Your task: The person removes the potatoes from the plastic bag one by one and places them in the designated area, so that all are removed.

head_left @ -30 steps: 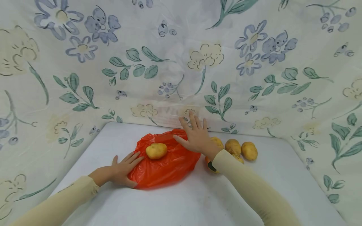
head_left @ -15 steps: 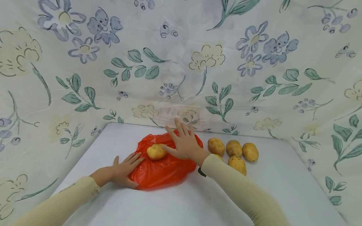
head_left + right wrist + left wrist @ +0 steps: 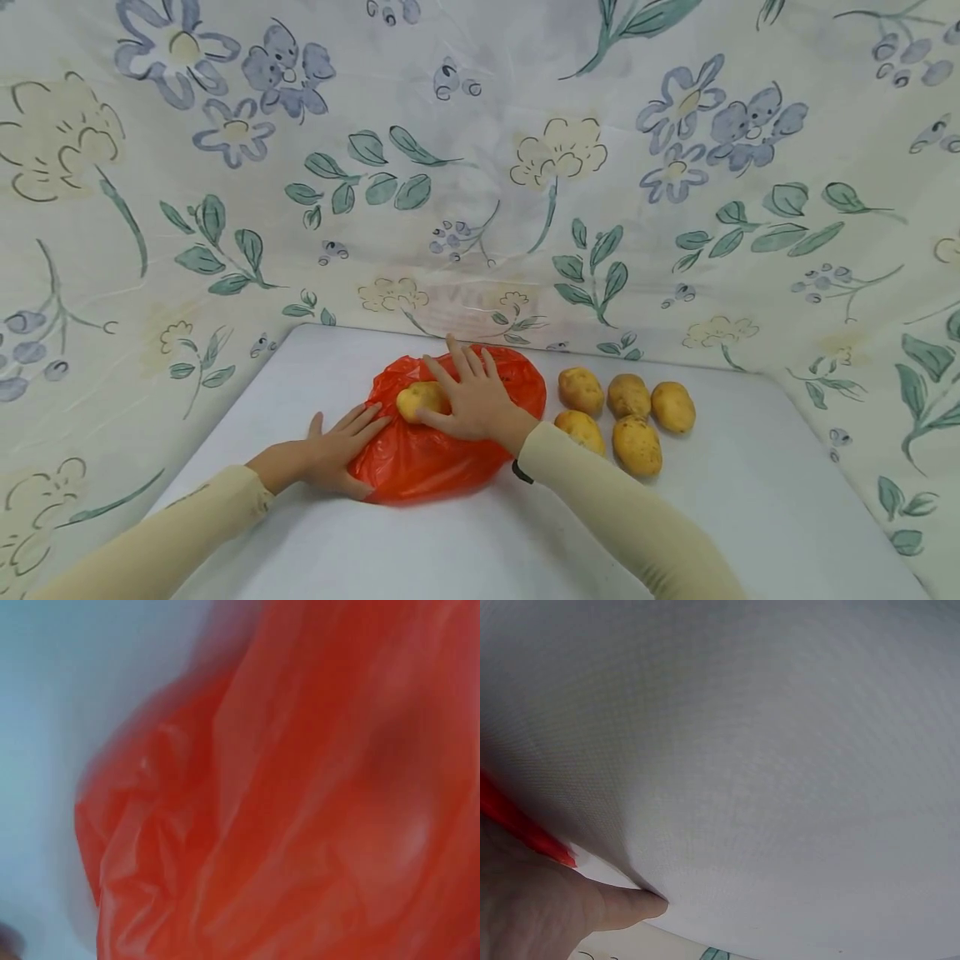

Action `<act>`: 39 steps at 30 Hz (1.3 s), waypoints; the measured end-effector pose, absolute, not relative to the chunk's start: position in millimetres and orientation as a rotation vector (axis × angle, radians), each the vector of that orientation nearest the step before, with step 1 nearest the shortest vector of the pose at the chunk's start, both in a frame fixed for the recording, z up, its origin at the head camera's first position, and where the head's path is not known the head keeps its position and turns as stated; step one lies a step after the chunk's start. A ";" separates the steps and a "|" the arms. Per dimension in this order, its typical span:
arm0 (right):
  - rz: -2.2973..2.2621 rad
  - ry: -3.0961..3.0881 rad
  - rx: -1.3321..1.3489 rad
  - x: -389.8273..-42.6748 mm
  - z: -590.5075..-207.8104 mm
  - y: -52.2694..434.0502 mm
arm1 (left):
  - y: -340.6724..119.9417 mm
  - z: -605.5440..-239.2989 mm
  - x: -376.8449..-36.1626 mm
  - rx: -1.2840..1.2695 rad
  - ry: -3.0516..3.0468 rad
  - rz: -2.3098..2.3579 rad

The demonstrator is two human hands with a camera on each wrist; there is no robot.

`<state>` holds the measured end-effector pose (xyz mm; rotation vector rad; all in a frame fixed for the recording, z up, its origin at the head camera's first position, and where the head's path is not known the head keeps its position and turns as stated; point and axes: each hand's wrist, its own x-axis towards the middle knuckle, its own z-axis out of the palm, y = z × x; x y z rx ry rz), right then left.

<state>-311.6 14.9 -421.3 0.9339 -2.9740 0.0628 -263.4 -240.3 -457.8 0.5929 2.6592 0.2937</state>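
A red plastic bag (image 3: 442, 471) lies flattened and wrinkled on the white table, with one potato (image 3: 411, 403) on top of it. My left hand (image 3: 335, 455) rests at the bag's left edge, fingers straight and spread. From the left wrist, part of that hand (image 3: 540, 911) shows beside a strip of red bag (image 3: 517, 821). My right hand (image 3: 474, 402) is over the middle of the bag, fingers spread; its thumb overlaps the potato and covers its right side. Red bag (image 3: 187, 855) fills most of the right wrist view.
Several loose potatoes (image 3: 637, 444) sit in a cluster right of the bag, beyond my right forearm. The white table (image 3: 450, 558) ends at the back against a floral cloth (image 3: 495, 192), which also rises at both sides.
My right hand has moved left across the bag, from its upper right to over the potato, uncovering the loose potatoes. My left hand has kept its place on the bag.
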 end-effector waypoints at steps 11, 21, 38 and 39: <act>0.091 -2.985 0.972 -312.6 -440.0 4.7 | -240.1 -461.1 -264.5 0.577 2.658 0.285; 0.123 -2.993 0.981 -312.4 -450.0 4.5 | -238.4 -456.6 -264.5 0.572 2.654 0.284; 0.250 -3.021 1.045 -314.3 -459.6 -5.1 | -240.7 -462.2 -267.1 0.573 2.653 0.276; 0.260 -3.025 1.050 -314.2 -459.7 -5.8 | -241.5 -463.9 -268.0 0.572 2.654 0.272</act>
